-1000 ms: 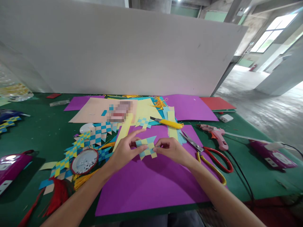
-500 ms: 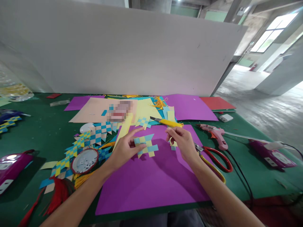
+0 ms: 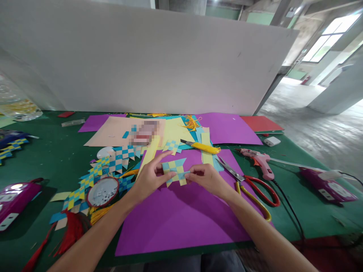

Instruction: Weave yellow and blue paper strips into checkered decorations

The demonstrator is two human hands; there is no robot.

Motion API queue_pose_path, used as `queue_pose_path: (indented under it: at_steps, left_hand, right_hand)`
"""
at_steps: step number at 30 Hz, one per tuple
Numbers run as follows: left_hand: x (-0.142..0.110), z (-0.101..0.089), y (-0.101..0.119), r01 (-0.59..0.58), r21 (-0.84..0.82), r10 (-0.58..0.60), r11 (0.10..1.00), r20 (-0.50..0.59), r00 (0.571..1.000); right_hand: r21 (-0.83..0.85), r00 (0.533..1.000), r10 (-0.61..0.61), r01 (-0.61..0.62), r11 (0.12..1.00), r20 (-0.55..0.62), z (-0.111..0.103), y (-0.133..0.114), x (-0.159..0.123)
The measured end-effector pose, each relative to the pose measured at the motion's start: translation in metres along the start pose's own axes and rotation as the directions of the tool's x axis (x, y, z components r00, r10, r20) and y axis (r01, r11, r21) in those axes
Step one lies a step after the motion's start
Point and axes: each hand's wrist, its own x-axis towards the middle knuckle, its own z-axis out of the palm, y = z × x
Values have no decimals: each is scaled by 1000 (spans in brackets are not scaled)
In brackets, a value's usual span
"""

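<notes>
A small woven piece of blue and yellow paper strips (image 3: 176,169) is held between my two hands, above a purple sheet (image 3: 181,223). My left hand (image 3: 150,174) pinches its left side, thumb in front. At its right edge, the thumb and fingers of my right hand (image 3: 205,177) close on a blue strip end. Scissors (image 3: 241,177) with red and yellow handles lie just right of my right hand. Beyond the hands rest a yellow utility knife (image 3: 205,147) and another woven paper piece (image 3: 172,146).
Woven paper fish-like strips (image 3: 96,170), a dish of small dark-and-white bits (image 3: 103,191) and a red tassel (image 3: 69,230) lie left. To the right are a pink glue gun (image 3: 259,162) and a purple power strip (image 3: 326,185). A white panel (image 3: 159,64) stands behind.
My right hand has moved left and down from beside the knife and now grips the woven paper's right edge. The left hand keeps its pinch.
</notes>
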Motion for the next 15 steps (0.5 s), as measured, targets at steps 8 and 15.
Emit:
queue_pose_path:
  at_steps: [8,15]
  left_hand:
    - [0,2,-1,33,-39,-34,999,-30,999]
    - [8,-23,1,23,45,-11,999,-246,969]
  right_hand:
    - [-117,994,-4,-8,993,-108,-2,3,2]
    - [-294,928,-84,-28,955,-362,-9,13,5]
